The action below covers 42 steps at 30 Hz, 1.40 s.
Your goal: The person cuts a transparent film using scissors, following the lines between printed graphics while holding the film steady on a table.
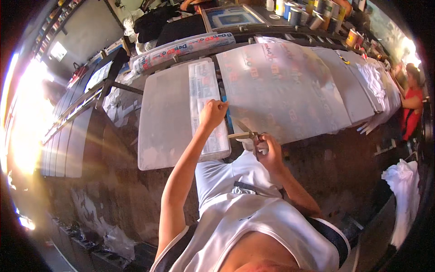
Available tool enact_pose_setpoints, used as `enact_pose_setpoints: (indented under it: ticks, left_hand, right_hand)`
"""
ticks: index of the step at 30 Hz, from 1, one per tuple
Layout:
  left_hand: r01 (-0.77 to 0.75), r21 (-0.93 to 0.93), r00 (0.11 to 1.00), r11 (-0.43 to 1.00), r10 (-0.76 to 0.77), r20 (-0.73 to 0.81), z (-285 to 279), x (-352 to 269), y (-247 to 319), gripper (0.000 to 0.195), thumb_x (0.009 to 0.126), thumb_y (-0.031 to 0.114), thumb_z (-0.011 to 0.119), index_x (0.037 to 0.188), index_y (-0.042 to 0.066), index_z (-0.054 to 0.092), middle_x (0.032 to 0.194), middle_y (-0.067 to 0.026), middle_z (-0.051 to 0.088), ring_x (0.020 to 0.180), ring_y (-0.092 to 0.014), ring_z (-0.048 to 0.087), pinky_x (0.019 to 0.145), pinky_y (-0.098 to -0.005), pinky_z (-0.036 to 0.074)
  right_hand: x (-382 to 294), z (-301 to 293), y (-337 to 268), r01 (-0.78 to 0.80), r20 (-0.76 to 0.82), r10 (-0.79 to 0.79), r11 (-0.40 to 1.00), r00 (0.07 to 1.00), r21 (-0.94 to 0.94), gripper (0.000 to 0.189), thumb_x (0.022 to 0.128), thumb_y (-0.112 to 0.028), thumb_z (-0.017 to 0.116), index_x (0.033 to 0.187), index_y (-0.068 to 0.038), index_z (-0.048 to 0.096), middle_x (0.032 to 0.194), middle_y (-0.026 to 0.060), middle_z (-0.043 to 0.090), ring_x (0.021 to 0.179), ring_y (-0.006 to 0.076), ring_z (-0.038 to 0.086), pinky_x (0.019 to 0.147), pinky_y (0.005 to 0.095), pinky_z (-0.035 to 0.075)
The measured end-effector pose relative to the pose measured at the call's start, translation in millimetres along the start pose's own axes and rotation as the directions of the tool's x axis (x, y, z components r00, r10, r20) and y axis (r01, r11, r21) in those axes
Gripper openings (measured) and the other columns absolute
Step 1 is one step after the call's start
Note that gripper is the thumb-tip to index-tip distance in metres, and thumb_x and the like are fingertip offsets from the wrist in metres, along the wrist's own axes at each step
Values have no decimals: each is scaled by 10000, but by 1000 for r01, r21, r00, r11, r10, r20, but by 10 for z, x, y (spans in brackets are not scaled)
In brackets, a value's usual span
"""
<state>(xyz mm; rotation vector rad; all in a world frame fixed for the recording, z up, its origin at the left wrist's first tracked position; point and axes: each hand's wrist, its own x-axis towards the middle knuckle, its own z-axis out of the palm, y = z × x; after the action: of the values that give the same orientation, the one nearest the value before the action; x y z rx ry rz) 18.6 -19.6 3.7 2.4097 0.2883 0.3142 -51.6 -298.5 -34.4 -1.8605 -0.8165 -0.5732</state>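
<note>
My right hand holds a pair of scissors by the handles, with the blades spread and pointing left. My left hand is closed, fingers pinched together, over the right edge of a folded printed plastic strip; whether it grips a sheet edge is too small to tell. That strip lies on a pale flat board. To the right, a large translucent printed plastic sheet is spread over other boards, its near left corner by the scissors. A narrow blue strip shows in the gap between.
A printed plastic roll lies behind the boards. Beyond stand a framed screen and several paint containers. A utility knife and white cloths lie at the right, near a person in red.
</note>
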Motion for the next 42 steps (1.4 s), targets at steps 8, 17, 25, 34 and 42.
enact_pose_setpoints:
  ticks: [8, 17, 25, 34, 42]
  left_hand:
    - [146, -320, 989, 936, -151, 9, 125, 146, -421, 345, 896, 370, 764, 928, 31, 820, 716, -121, 733, 664, -191, 696, 645, -366, 534]
    - [19, -108, 1000, 994, -17, 23, 76, -83, 114, 347, 942, 321, 740, 943, -22, 793, 727, -176, 730, 654, -254, 697, 686, -384, 530]
    - [68, -482, 995, 874, -95, -30, 144, -37, -404, 216, 904, 197, 778, 932, -16, 763, 768, -86, 723, 691, -149, 653, 680, -333, 522]
    - [-27, -326, 976, 945, -45, -213, -103, -154, -350, 145, 879, 140, 718, 917, 2, 743, 818, -127, 729, 762, -207, 706, 736, -343, 548]
    - [-10, 0, 959, 1000, 10, -284, -390, -395, -198, 174, 884, 181, 717, 905, 10, 693, 906, -156, 688, 841, -362, 698, 762, -447, 558]
  right_hand:
    - [90, 36, -67, -84, 100, 73, 990, 992, 112, 369, 767, 28, 784, 1085, -32, 607, 1003, 145, 682, 930, 341, 698, 836, 412, 546]
    - [94, -21, -40, -89, 115, 73, 987, 991, 136, 426, 731, 60, 776, 1102, -45, 595, 1019, 143, 674, 965, 349, 686, 866, 426, 539]
    - [231, 119, -138, -126, 203, 89, 977, 975, 174, 452, 738, 28, 810, 1121, -35, 578, 1049, 163, 667, 998, 359, 694, 872, 423, 547]
    - [155, 50, -409, -223, 200, 202, 970, 959, 91, 387, 813, -100, 865, 1086, -35, 600, 1023, 160, 728, 977, 354, 737, 833, 398, 567]
    - [29, -302, -473, -422, 102, 425, 905, 899, -57, 460, 768, -50, 855, 1141, -21, 587, 1042, 187, 726, 1005, 348, 735, 858, 416, 559]
